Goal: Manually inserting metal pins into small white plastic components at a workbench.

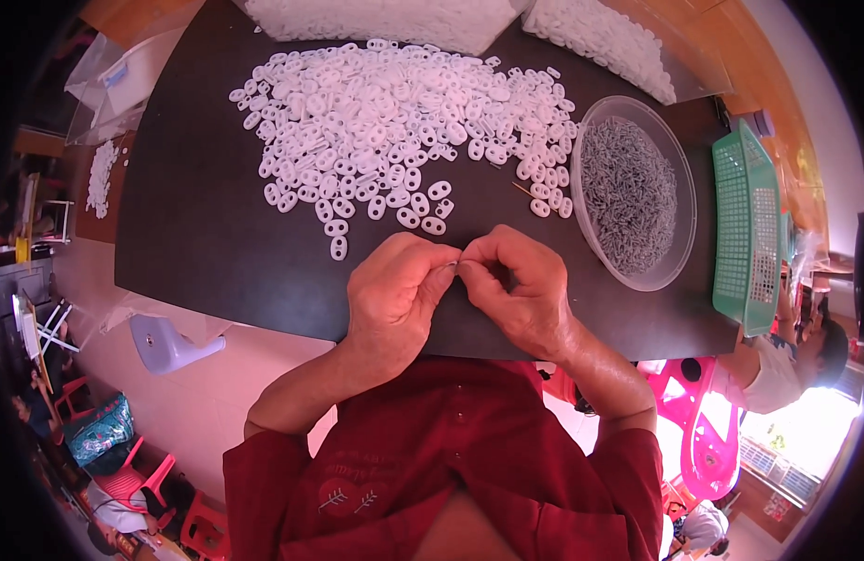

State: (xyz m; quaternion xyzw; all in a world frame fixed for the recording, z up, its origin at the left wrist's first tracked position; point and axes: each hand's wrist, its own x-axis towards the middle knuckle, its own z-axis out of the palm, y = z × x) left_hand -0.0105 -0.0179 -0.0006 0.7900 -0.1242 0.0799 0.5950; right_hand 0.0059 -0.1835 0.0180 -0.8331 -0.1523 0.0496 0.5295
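Observation:
My left hand (388, 297) and my right hand (522, 292) meet over the near edge of the dark table (226, 280). Both are closed, thumb against forefinger, and their tips almost touch. A tiny pale bit shows between the fingertips, too small and covered to name. Just beyond my hands spreads a large heap of white oval plastic pieces (376, 122), each with two holes. A few loose ovals (338, 248) lie at its near edge, close to my left hand. To the right, a round clear tub (686, 229) holds many small grey screw-like parts (628, 192).
Clear bags of white pieces (385, 21) stand along the table's far side, with another bag (600, 42) at far right. A green plastic basket (748, 229) is at the right edge. A lilac stool (165, 344) stands left on the floor. Another person (778, 369) sits at right.

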